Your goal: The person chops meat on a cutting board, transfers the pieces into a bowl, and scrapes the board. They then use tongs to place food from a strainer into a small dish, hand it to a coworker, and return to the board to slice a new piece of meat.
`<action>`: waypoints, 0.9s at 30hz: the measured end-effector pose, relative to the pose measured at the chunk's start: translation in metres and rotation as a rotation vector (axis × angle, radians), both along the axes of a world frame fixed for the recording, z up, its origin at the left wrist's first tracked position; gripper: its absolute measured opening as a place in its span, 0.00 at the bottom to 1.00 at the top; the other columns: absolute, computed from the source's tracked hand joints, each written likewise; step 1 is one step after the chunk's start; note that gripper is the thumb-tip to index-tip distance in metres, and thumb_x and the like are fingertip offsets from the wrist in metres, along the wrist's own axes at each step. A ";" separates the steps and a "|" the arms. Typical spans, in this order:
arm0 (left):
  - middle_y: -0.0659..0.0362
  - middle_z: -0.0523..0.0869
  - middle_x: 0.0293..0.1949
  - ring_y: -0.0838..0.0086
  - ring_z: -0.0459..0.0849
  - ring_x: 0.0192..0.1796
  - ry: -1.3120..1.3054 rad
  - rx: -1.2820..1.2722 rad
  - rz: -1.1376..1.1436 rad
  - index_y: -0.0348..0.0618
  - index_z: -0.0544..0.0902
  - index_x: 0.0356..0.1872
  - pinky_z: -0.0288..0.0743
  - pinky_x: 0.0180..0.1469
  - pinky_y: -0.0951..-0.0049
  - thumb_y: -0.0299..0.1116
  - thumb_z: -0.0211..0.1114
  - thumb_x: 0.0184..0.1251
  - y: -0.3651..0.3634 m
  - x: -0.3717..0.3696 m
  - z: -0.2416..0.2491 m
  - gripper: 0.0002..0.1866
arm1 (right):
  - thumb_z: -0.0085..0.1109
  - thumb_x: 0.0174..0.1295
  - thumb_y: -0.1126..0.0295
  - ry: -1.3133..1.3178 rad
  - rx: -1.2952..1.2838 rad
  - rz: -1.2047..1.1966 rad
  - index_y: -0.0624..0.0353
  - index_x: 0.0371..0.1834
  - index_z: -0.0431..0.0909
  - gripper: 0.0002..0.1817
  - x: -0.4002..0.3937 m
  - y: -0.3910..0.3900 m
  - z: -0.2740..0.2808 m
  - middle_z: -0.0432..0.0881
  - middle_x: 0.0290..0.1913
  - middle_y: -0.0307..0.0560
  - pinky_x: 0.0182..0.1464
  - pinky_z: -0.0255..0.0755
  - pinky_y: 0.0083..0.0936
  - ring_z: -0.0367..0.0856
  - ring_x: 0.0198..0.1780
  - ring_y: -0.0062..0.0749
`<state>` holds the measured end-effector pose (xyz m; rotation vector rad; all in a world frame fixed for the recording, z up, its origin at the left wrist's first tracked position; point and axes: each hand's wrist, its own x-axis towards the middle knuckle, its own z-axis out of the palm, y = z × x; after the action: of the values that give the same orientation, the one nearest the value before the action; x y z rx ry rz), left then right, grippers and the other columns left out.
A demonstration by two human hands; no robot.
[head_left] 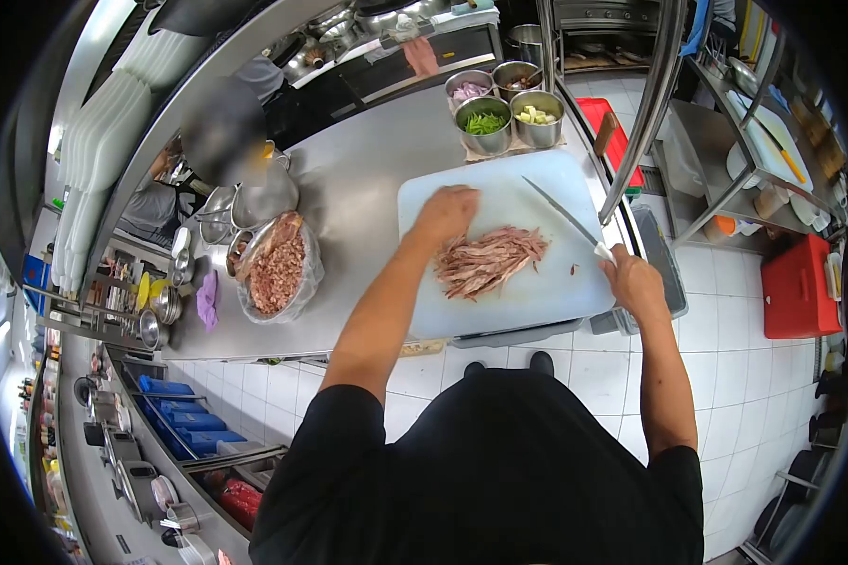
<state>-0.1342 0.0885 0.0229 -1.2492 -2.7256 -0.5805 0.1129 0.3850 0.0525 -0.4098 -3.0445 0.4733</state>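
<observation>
A pile of thinly cut meat strips (492,262) lies on the white cutting board (433,315). My left hand (448,211) is over the board just up and left of the pile, its fingers curled together; what they hold, if anything, is hidden. At the board's right edge, my right hand (633,281) grips the white handle of a knife (562,211). The blade points up and left across the board, apart from the meat. One small dark scrap (574,270) is right of the pile.
Four metal containers of cut ingredients, one with green pieces (485,123), stand behind the board. Left on the steel counter (358,141) are a lined bowl of chopped meat (278,278) and a purple cloth (207,299). A metal post (645,113) rises at the right. Another person stands across the counter.
</observation>
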 end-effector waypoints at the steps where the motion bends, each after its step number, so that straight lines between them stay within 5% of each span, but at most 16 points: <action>1: 0.48 0.87 0.52 0.55 0.82 0.57 0.033 -0.043 0.039 0.42 0.86 0.52 0.73 0.64 0.60 0.37 0.52 0.74 -0.015 -0.005 -0.008 0.17 | 0.57 0.70 0.58 -0.006 0.003 -0.003 0.60 0.43 0.75 0.15 -0.001 0.000 0.001 0.85 0.30 0.62 0.39 0.77 0.50 0.86 0.36 0.58; 9: 0.50 0.87 0.49 0.54 0.83 0.54 -0.221 -0.229 0.166 0.44 0.88 0.46 0.78 0.58 0.59 0.34 0.56 0.70 -0.073 0.072 0.019 0.14 | 0.55 0.70 0.58 0.011 -0.040 0.013 0.60 0.44 0.75 0.15 -0.003 0.007 -0.003 0.85 0.31 0.64 0.41 0.77 0.52 0.85 0.37 0.60; 11: 0.51 0.88 0.48 0.55 0.84 0.53 -0.153 -0.057 0.249 0.46 0.88 0.46 0.79 0.57 0.59 0.35 0.60 0.68 -0.077 0.071 0.014 0.12 | 0.55 0.70 0.58 -0.031 -0.019 0.016 0.60 0.45 0.76 0.15 -0.008 0.009 -0.003 0.85 0.32 0.63 0.42 0.77 0.52 0.86 0.39 0.60; 15: 0.51 0.88 0.48 0.56 0.84 0.53 0.048 0.114 0.123 0.49 0.88 0.46 0.78 0.58 0.59 0.39 0.64 0.67 -0.024 0.085 0.040 0.12 | 0.55 0.71 0.58 -0.066 -0.004 0.049 0.60 0.46 0.77 0.15 -0.018 0.014 -0.001 0.86 0.35 0.62 0.44 0.77 0.53 0.86 0.42 0.58; 20: 0.56 0.83 0.56 0.58 0.73 0.67 0.055 -0.025 -0.235 0.52 0.86 0.51 0.57 0.74 0.48 0.42 0.66 0.66 0.084 0.142 0.026 0.15 | 0.55 0.70 0.58 -0.063 -0.004 0.045 0.59 0.46 0.77 0.15 -0.023 0.013 -0.004 0.87 0.35 0.60 0.44 0.78 0.52 0.87 0.42 0.56; 24: 0.57 0.81 0.56 0.58 0.68 0.71 0.170 -0.283 -0.270 0.53 0.86 0.50 0.51 0.76 0.40 0.43 0.66 0.66 0.125 0.146 0.007 0.15 | 0.56 0.70 0.58 -0.036 -0.034 0.028 0.60 0.45 0.76 0.15 -0.021 0.010 -0.005 0.86 0.33 0.60 0.43 0.78 0.51 0.87 0.40 0.58; 27: 0.55 0.82 0.57 0.56 0.71 0.69 0.259 -0.380 -0.143 0.50 0.87 0.48 0.56 0.76 0.46 0.43 0.65 0.65 0.109 0.116 0.007 0.15 | 0.56 0.70 0.58 -0.022 -0.040 0.021 0.60 0.46 0.76 0.15 -0.019 0.010 -0.003 0.86 0.33 0.61 0.43 0.78 0.51 0.86 0.40 0.58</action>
<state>-0.0186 0.1980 0.0297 -1.4852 -2.6141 0.0986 0.0940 0.3948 0.0499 -0.3880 -3.0675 0.5355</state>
